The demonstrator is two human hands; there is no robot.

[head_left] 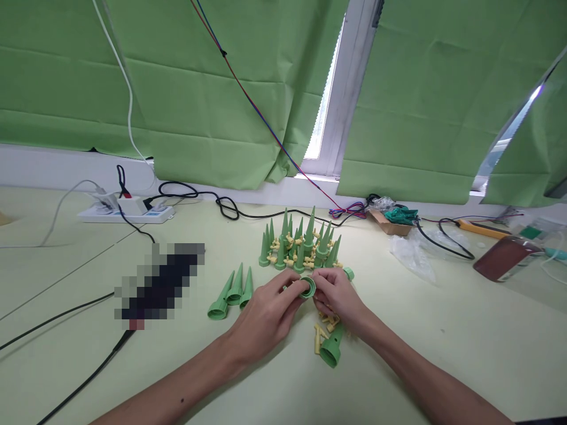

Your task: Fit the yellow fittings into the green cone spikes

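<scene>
My left hand (280, 304) grips a green plastic watering spike (309, 288), its round threaded opening turned toward me. Pressed against the right side of that spike is my right hand (337, 295), its fingers closed; whatever they pinch is hidden. Just beyond both hands stands a cluster of green spikes (300, 258), points up, with yellow valves (309, 265) on their sides. Loose yellow valves (318, 339) lie below my right hand, beside another green spike (331, 349). Left of my left hand lie three more spikes (236, 290).
A pixelated dark object (162, 283) with a cable lies on the left. Behind it sits a white power strip (126, 212). Black cable (228, 206) runs along the back edge. To the right are a small cardboard box (390, 224), plastic bags (411, 257) and a reddish-brown bottle (505, 258).
</scene>
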